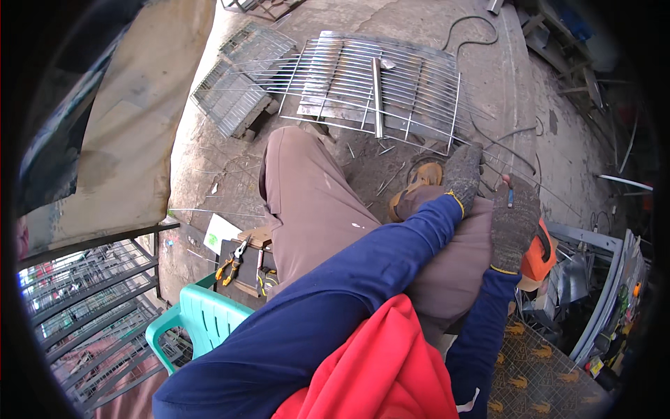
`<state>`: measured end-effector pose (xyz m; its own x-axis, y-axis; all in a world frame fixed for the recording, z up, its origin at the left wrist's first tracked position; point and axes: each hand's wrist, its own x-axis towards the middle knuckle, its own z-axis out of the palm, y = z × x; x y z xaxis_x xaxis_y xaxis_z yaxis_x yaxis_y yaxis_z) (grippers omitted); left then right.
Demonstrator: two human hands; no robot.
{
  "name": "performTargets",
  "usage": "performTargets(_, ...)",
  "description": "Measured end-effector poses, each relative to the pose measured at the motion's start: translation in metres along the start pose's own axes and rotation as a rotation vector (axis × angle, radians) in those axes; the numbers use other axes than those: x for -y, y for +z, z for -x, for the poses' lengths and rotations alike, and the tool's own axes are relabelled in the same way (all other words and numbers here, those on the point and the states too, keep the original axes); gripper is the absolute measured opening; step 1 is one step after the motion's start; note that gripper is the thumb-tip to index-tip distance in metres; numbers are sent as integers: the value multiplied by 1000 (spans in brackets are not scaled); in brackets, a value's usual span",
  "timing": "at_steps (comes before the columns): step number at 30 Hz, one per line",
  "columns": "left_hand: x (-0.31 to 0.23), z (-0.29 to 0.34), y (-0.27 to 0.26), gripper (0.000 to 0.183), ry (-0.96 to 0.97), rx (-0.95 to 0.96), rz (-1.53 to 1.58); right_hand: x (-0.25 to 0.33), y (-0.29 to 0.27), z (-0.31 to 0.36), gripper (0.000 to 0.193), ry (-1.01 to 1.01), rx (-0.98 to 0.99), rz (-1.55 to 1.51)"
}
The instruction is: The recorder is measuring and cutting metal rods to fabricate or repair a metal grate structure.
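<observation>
Concrete workshop floor; a welded wire grille (377, 87) lies flat ahead of my knees. My gloved left hand (462, 176) is closed around a thin steel wire (520, 174) that runs rightward. My gloved right hand (514, 222), just beside it, is clamped on a small tool with a blue-red handle (510, 195) set against the wire. Pliers (234, 260) lie well apart, lower left.
</observation>
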<state>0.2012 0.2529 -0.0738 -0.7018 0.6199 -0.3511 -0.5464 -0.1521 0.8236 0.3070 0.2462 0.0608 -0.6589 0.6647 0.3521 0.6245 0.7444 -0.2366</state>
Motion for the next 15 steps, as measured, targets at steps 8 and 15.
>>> performTargets(8, 21, -3, 2, 25, 293, -16, -273, -5, 40, -30, 23, -14, 97, -53)
performTargets(15, 11, -3, 3, 22, 544, 50, -551, -38, 78, -42, 32, 80, 137, -288)
